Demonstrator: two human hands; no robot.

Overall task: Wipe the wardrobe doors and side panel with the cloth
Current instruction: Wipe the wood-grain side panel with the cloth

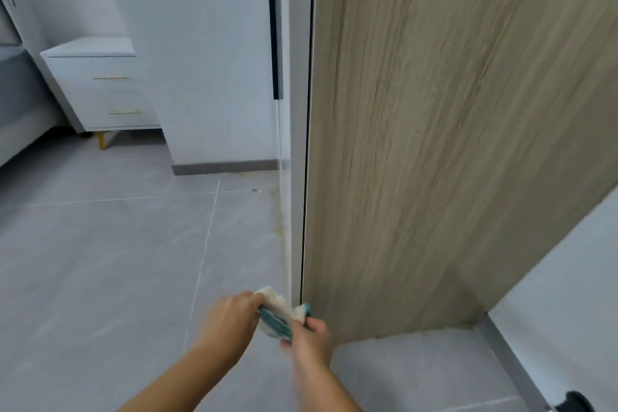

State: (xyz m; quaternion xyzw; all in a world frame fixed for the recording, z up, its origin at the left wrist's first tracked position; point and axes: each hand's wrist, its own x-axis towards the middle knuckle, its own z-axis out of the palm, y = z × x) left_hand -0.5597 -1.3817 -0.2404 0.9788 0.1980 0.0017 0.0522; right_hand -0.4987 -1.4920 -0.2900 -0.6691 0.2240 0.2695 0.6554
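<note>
The wardrobe's wood-grain side panel (451,110) fills the right half of the view, running down to the floor. Its white door (297,110) shows edge-on just left of the panel, with a dark vertical handle strip (275,27). A cream and teal cloth (279,314) is bunched low in front of the wardrobe's bottom corner. My left hand (230,318) grips the cloth's left side. My right hand (309,338) grips its right side, close to the base of the side panel. Both forearms reach in from the bottom edge.
Grey floor tiles (100,261) spread to the left. A white nightstand (100,87) with two gold-handled drawers stands at the back left beside a bed edge. A white wall with grey skirting (521,361) runs along the right. A dark round object (573,403) sits at the bottom right.
</note>
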